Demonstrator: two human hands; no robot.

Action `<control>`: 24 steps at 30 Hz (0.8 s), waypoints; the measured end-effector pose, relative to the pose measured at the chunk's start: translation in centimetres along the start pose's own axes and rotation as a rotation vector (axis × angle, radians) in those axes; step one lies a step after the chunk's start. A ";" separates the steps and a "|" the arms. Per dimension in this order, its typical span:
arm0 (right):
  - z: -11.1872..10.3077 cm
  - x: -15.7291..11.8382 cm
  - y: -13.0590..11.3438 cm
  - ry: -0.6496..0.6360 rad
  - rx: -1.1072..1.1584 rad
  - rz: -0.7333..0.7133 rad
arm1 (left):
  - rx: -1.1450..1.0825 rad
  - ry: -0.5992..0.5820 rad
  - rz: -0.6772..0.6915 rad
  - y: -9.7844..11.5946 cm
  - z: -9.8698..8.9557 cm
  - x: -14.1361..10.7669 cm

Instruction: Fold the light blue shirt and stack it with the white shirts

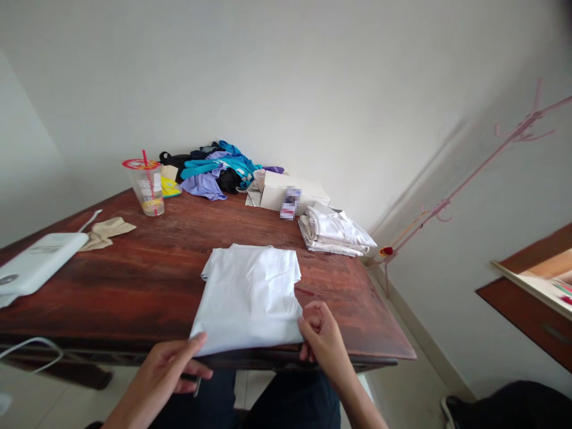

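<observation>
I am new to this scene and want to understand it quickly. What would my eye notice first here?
First, the white folded shirt at the near edge of the wooden table, with the left hand and right hand at its near corners. Next, the colourful clothes heap at the far edge by the wall, and the plastic cup with a red straw to its left.
</observation>
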State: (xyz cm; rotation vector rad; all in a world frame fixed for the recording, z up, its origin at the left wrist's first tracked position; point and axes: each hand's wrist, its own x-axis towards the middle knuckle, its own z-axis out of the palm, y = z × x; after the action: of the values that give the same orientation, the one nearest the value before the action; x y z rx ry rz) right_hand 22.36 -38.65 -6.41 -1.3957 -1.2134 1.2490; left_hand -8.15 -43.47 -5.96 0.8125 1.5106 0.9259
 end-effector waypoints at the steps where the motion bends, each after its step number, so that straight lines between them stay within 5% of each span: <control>1: -0.1 -0.4 0.3 0.021 0.002 0.002 | 0.040 0.003 0.017 -0.4 0.0 -0.1; 10: 0.2 -4.1 2.8 0.171 -0.005 -0.019 | 0.102 0.009 0.030 -2.5 -0.1 -1.6; 14: 0.2 -4.6 2.3 0.197 -0.055 -0.072 | 0.217 0.100 0.227 -2.4 -0.8 -2.3; 20: -2.3 -1.6 -0.8 0.210 -0.235 -0.163 | 0.421 0.255 0.604 4.2 -3.2 0.1; 24: -3.7 3.9 -2.9 0.164 -0.352 -0.220 | 0.489 0.022 0.589 8.8 -4.4 5.8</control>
State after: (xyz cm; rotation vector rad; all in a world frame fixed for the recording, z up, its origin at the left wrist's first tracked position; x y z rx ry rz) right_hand 25.83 -34.42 -3.68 -1.5312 -1.4748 0.7790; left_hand -13.22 -34.91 -0.45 1.6678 1.5663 0.9904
